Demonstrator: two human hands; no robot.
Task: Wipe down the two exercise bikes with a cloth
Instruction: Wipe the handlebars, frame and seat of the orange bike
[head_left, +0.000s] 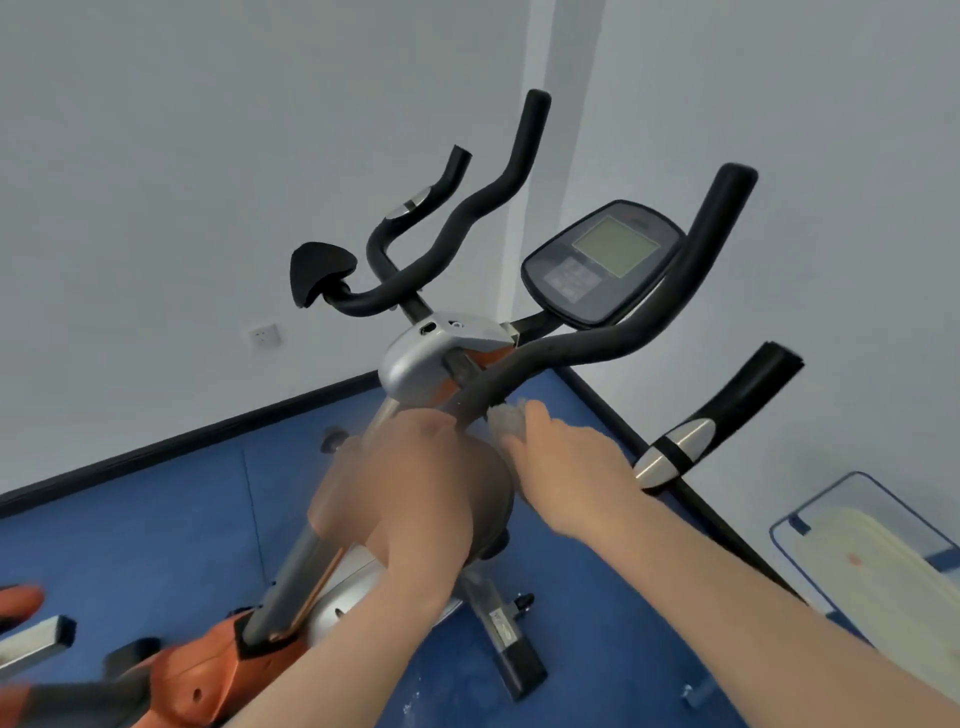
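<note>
One exercise bike (431, 358) is plainly in view, orange and silver with black foam-covered handlebars, a dark oval console (602, 260) with one greenish screen, and two metal pulse pads on the grips; a second orange frame part (21, 603) shows at the lower left edge, too cropped to tell what it belongs to. Both bare forearms reach forward from below. The right hand (566, 462) pinches one small pale crumpled cloth (506, 418) at its fingers (537, 415), pressing it against the curved black handlebar tube (493, 387) just ahead of them. The left hand (415, 478) is blurred; its fingers (428, 428) curl toward the silver stem just below the handlebar clamp, but whether they grasp it I cannot tell. Beyond the fingers lie blue floor mats (182, 519), white walls and one wall socket (265, 336). To the right of the right fingers leans a flat pale board (883, 561).
</note>
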